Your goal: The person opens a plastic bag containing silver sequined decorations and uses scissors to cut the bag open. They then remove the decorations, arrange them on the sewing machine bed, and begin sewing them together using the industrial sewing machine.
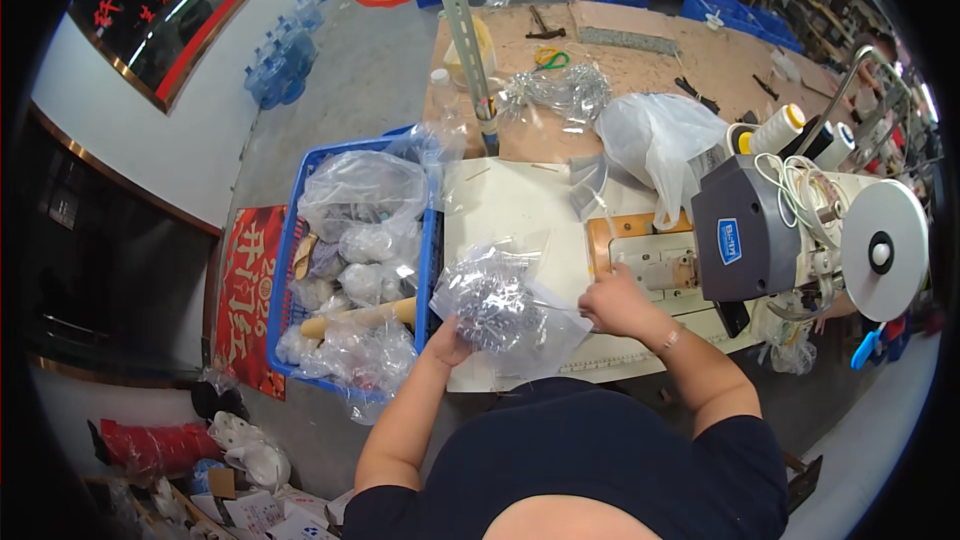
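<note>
Presently, the person's left hand (450,343) holds a clear bag (495,302) of shiny, silvery strands by its lower left side, its fingers closed on the plastic and partly hidden under it. The bag is low over the near edge of the white bench (500,202), between the two hands. Just beside the bag's right corner is the right hand (622,302), its fingers bent and reaching toward the orange-brown plate (601,238) of a sewing machine (757,228); whether they pinch anything, one cannot tell. To the left of the bag stands a blue crate (436,252) filled with more plastic-wrapped bundles (372,282), a brown tube (366,319) lying across them. Farther back on the work surface sit a second silvery bundle (572,95) and a white plastic bag (660,138), with thread spools (782,127) near the machine, and a white disc (872,275) is at its right.
</note>
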The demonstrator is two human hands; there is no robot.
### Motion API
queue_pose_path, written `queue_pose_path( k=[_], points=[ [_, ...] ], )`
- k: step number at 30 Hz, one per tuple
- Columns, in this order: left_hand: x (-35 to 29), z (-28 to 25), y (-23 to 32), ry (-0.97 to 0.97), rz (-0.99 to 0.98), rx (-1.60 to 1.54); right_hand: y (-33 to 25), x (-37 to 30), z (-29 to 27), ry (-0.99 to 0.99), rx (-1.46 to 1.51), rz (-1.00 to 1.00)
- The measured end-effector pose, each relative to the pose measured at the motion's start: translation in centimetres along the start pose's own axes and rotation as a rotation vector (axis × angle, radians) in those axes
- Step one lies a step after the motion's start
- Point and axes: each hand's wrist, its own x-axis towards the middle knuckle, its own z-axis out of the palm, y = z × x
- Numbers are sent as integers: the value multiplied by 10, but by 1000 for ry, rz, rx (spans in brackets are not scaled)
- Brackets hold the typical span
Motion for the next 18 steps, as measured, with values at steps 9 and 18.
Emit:
queue_pose_path(
  k=[9, 18],
  points=[
    [76, 116, 39, 174, 57, 1436, -11, -13, -47, 306, 16, -208],
    [118, 160, -39, 298, 21, 2108, 25, -26, 50, 214, 195, 18]
  ],
)
